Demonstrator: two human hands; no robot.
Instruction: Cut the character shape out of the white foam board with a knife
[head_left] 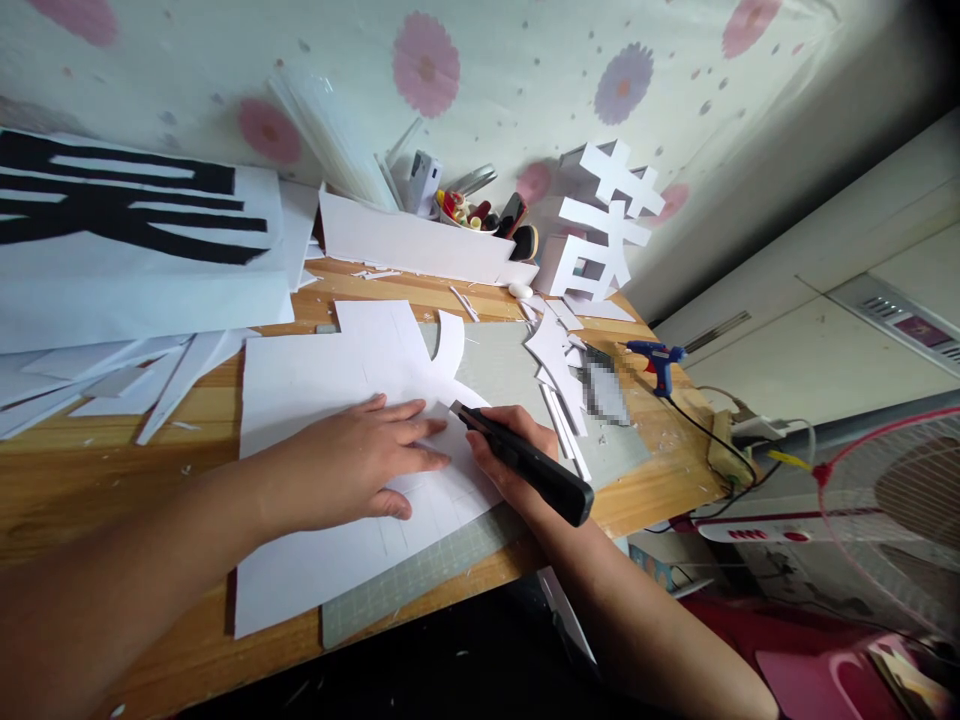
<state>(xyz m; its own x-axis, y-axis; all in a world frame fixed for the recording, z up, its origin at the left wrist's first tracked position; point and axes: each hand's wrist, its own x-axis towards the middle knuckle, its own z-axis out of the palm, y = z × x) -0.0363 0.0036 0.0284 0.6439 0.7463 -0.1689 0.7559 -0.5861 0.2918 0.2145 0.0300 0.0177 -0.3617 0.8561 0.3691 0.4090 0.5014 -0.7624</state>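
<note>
A large white foam board or thick card sheet (292, 400), partly cut into a curved outline at its upper right, lies over a grey-green cutting mat (420, 575). Flat on the sheet rests my left hand (367, 455), fingers spread, holding nothing. My right hand (517, 445) grips a black utility knife (536, 465), its blade end pointing left at the sheet just beyond my left fingertips. Whether the blade touches the sheet I cannot make out. Thin pencil-like lines mark the sheet. White offcuts (555, 355) lie on the mat to the right of the knife.
A blue glue gun (656, 362) lies at the table's right, its cord leading to a power strip (757, 428). Built-up white character shapes (600, 220) stand at the back. Black-printed paper (135, 205) and scraps (150, 380) are left; a fan (900, 500) stands right.
</note>
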